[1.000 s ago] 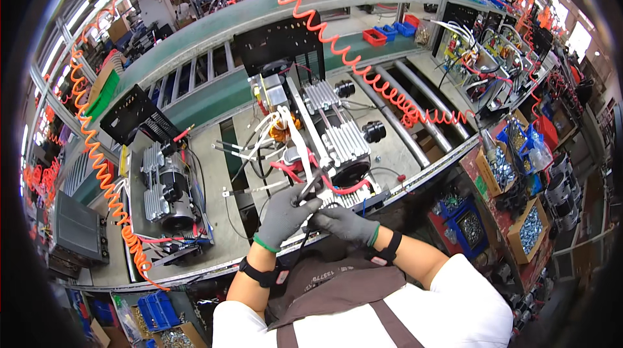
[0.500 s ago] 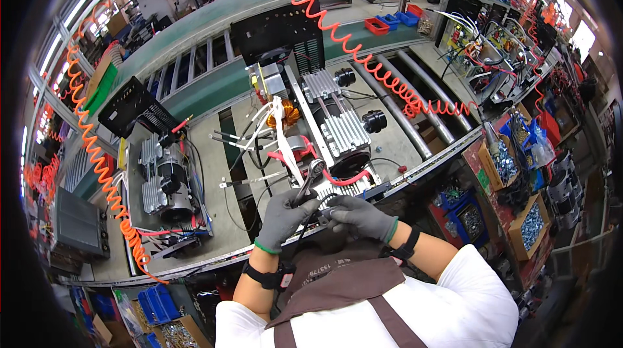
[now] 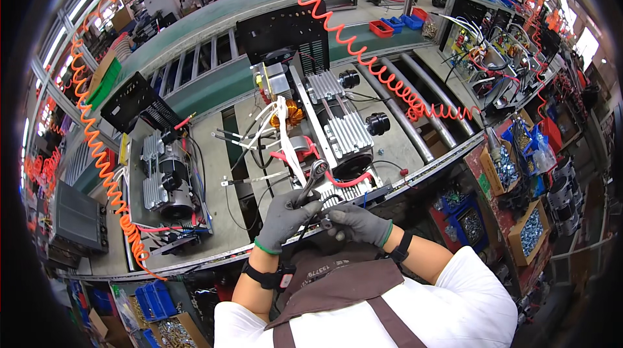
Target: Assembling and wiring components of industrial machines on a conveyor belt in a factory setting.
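Grey-gloved left hand [image 3: 285, 215] clamped on ratchet wrench [image 3: 312, 178], right hand [image 3: 355, 223] pinching small fitting at machine chassis [image 3: 337, 134] edge; wrench could slip & snag red wire [image 3: 342, 181].

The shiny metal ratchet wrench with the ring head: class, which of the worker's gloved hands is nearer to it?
Left. The left hand grips the shiny metal ratchet wrench by its handle; the right hand lies lower right of it, apart from the wrench.

Wrench [image 3: 313, 178] lies before heatsinks [image 3: 344, 128].

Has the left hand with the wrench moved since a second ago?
Cannot tell: the left hand holds the wrench at the open machine's near edge, as before; the camera shifted.
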The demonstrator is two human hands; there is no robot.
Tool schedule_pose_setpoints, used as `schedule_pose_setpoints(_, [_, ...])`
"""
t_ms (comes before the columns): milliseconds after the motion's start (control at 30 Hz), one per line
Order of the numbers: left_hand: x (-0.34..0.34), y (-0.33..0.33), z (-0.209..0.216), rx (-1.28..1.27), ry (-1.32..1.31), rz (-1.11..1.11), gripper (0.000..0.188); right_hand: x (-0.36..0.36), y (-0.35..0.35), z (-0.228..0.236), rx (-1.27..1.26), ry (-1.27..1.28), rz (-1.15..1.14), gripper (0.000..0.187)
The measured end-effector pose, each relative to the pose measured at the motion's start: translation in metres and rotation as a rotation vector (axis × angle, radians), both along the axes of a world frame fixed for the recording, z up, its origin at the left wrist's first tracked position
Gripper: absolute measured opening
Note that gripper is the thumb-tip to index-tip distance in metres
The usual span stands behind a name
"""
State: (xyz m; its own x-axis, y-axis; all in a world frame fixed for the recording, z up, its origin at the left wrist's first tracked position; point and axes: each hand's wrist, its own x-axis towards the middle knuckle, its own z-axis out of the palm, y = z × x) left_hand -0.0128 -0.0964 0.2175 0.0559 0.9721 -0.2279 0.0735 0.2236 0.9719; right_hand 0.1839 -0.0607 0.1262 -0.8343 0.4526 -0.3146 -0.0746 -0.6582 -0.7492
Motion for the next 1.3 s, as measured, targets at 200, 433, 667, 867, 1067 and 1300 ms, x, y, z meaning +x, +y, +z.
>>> schedule_pose_setpoints(200, [-0.001,0.001,-0.002,0.001,-0.02,-0.03,0.029,-0.002,-0.008,0.009,-0.064,-0.013,-0.044,0.045])
schedule_pose_setpoints(433, [0.001,0.0,-0.006,0.047,-0.047,-0.028,0.019,-0.001,-0.014,0.013,-0.159,0.069,-0.092,0.046])
schedule_pose_setpoints(667, [-0.002,0.0,-0.008,0.071,-0.081,-0.044,0.019,0.0,-0.019,0.015,-0.02,-0.032,-0.099,0.05])
schedule_pose_setpoints(867, [-0.005,-0.002,-0.011,0.088,-0.076,-0.03,0.021,0.001,-0.022,0.025,0.074,-0.15,-0.067,0.046])
schedule_pose_setpoints(1067, [-0.016,0.003,-0.007,0.112,0.004,-0.085,0.023,-0.015,-0.004,0.043,0.617,-0.388,0.059,0.03])
schedule_pose_setpoints(1300, [-0.036,0.016,-0.026,0.545,0.509,0.181,0.025,-0.084,0.041,0.029,1.363,-0.576,-0.1,0.02])
